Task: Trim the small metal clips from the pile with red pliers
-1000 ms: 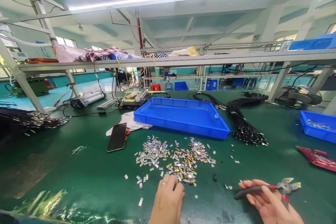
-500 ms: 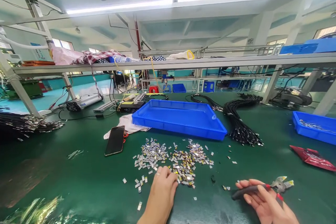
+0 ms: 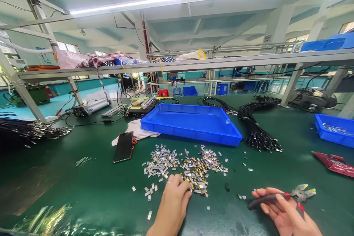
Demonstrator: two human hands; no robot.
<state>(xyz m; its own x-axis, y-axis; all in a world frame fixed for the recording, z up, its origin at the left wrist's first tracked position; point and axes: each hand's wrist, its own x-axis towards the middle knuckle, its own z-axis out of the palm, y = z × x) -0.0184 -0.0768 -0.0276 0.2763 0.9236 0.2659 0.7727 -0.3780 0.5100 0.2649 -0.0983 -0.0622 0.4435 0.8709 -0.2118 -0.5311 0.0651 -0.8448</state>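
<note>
My left hand rests at the near edge of a heap of small metal pieces, its fingers bent together at the pieces; what the fingertips hold, if anything, is hidden. To its upper left lies a second heap of silvery pieces. At the lower right, my right hand is palm up, wrapped round the dark handles of cutting pliers, whose jaws are apart and point right. A few loose pieces lie left of the pliers.
Behind the heaps stands a blue tray. A phone and white cloth lie left of it. Black cable bundles lie right, with a red packet and smaller blue tray. More cables are far left.
The whole view has shifted slightly, moving the table items a little to the right in the picture. Both hands keep nearly the same pose, and the pliers remain in my right hand.
</note>
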